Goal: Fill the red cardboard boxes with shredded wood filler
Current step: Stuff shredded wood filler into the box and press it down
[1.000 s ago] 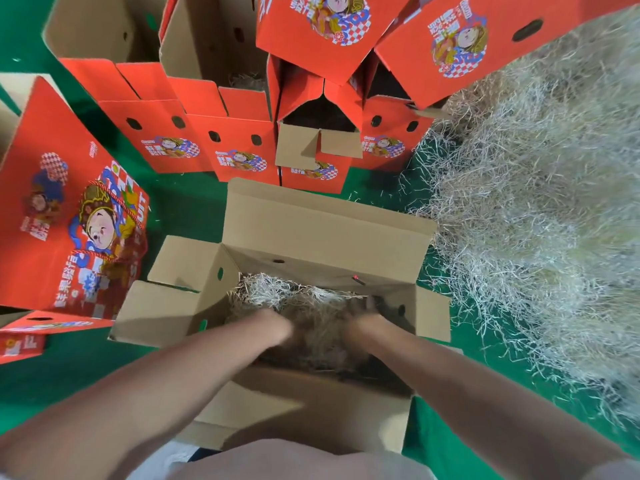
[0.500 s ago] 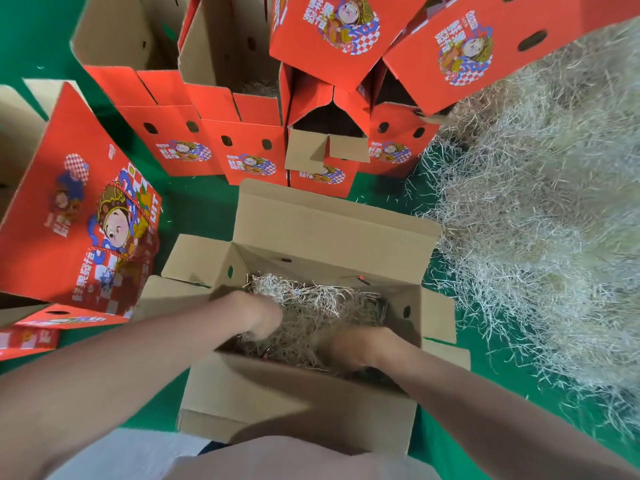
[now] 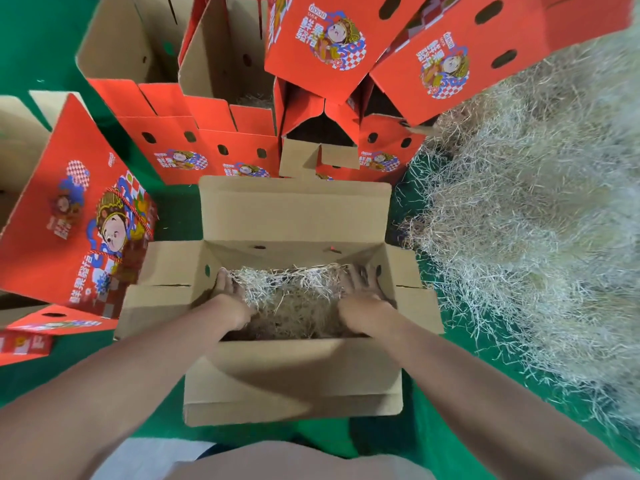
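Mid-step: tamping and spreading filler (image 3: 294, 289) inside the open box (image 3: 294, 216), right between the two hands. Pressing down with left hand (image 3: 230, 292) flat, fingers straight, tips against the end wall on its outer side. Gripping nothing, just pushing strands down and outward. Same with right hand (image 3: 363, 292): fingers spread and fairly straight, laid on filler against the opposite end wall, no grip visible. Palms partly buried, so cannot rule out a few strands caught underneath.

Looks like a shallow layer only. Sits well below the rim, with the far wall and its holes bare beyond the fingertips. Judged partly filled, not done.

Next, probably: lift out, reach right of the right hand to the pile (image 3: 536, 220), take a loose armful, drop it where the hands sit now, tamp again. Calls for a wide scoop. Springy, tangled stuff, likely to shed on the floor (image 3: 176, 216) and snag on the side flaps. Spare boxes (image 3: 322, 50) stacked and tilted beyond the fingertips; worth not bumping.

Versus half a second back: closer together then, right one low toward the near wall. Now pushed apart to opposite end walls and further forward. More filler exposed between them, flatter. A full second back: nearly touching mid-box, deep in.
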